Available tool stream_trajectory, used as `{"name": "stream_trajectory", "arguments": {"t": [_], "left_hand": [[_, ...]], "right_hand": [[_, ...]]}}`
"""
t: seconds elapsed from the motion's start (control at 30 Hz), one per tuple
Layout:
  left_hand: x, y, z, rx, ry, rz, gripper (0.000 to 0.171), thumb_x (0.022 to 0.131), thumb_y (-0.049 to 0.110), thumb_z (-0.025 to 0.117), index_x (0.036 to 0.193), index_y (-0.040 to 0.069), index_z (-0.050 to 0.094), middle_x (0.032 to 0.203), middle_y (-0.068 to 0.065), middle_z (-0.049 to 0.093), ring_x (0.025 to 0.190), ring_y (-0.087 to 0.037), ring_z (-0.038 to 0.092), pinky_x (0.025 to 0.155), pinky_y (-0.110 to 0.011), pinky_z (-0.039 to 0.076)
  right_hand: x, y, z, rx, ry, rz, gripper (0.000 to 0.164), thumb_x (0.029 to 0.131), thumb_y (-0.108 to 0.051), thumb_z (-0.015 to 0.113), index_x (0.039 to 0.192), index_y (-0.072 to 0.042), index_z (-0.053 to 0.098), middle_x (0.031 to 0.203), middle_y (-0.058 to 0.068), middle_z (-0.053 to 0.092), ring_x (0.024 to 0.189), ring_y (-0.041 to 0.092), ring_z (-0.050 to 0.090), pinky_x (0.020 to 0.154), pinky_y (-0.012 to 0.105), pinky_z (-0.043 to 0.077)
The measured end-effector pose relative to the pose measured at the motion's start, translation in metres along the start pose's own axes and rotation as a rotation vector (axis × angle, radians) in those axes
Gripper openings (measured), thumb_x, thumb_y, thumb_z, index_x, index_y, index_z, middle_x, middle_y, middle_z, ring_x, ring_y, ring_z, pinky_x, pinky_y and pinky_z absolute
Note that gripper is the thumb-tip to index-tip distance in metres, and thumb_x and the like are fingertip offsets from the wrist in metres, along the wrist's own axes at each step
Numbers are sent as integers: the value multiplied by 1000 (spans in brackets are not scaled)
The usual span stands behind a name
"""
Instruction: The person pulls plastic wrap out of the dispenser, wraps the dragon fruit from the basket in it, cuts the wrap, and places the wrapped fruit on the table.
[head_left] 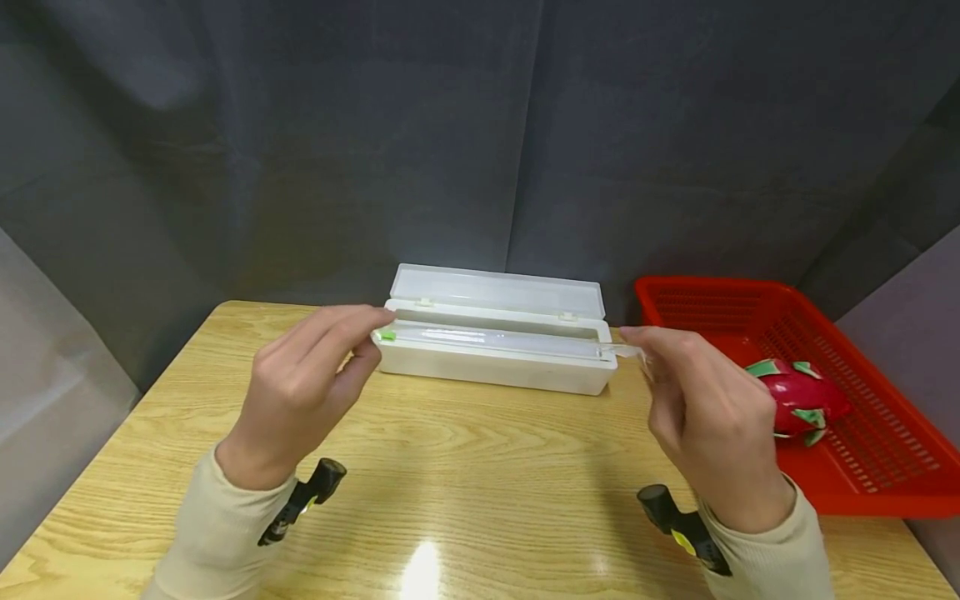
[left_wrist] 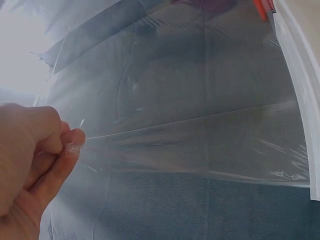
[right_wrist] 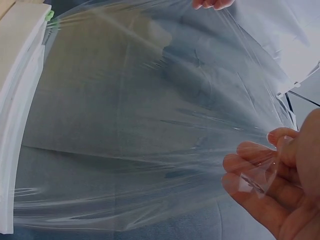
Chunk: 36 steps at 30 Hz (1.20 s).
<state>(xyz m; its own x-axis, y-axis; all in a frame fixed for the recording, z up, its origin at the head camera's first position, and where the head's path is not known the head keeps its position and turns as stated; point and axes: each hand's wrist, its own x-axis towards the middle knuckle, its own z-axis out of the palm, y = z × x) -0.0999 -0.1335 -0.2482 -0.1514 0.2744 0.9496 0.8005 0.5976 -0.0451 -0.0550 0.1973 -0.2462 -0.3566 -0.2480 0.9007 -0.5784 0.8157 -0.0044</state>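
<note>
Clear film (right_wrist: 120, 110), pinched by the left hand (head_left: 303, 379) and right hand (head_left: 712, 412), has been drawn from the open white box (head_left: 495, 367); it is seemingly not yet severed; dragon fruit (head_left: 798, 396) lies in a red basket (head_left: 885, 504).

White glare marked the table (head_left: 480, 475). Both wrist views looked dim, each with one upper corner washed out.

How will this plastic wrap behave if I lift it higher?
The plastic wrap is probably floppy and very light, since it looks thin and see-through. It may also bunch or wrinkle easily: creases fan out from where the right hand pinches it.
</note>
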Motion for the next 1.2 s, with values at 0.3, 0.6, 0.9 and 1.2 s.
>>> {"name": "stream_trajectory", "arguments": {"t": [0.3, 0.6, 0.9, 1.2], "left_hand": [[2, 5, 0, -21, 45, -4, 34, 82, -15, 52, 99, 1, 76, 86, -8, 76, 66, -19, 65, 55, -33, 51], [4, 8, -3, -46, 84, 12, 32, 82, -17, 52, 97, 0, 76, 88, -9, 77, 70, -21, 68, 58, -34, 54], [6, 12, -5, -63, 104, 17, 31, 81, -17, 53, 95, 0, 75, 88, -10, 76, 70, -22, 69, 61, -33, 54], [7, 14, -5, -77, 121, 26, 29, 84, -15, 54, 95, -1, 76, 88, -11, 77, 70, -23, 69, 62, -33, 56]], "right_hand": [[3, -4, -2, 28, 54, 7, 25, 89, 5, 52, 102, -1, 73, 83, 15, 74, 51, 29, 55, 50, 39, 47], [4, -6, -4, 38, 72, 19, 25, 89, 0, 52, 102, 0, 73, 88, 17, 76, 53, 32, 57, 48, 36, 45], [4, -7, -7, 57, 111, 2, 27, 90, 0, 48, 100, 1, 73, 89, 17, 77, 48, 29, 51, 41, 29, 33], [5, -8, -6, 64, 162, -13, 27, 90, 2, 48, 98, 1, 74, 88, 15, 79, 47, 27, 51, 41, 27, 30]]}}
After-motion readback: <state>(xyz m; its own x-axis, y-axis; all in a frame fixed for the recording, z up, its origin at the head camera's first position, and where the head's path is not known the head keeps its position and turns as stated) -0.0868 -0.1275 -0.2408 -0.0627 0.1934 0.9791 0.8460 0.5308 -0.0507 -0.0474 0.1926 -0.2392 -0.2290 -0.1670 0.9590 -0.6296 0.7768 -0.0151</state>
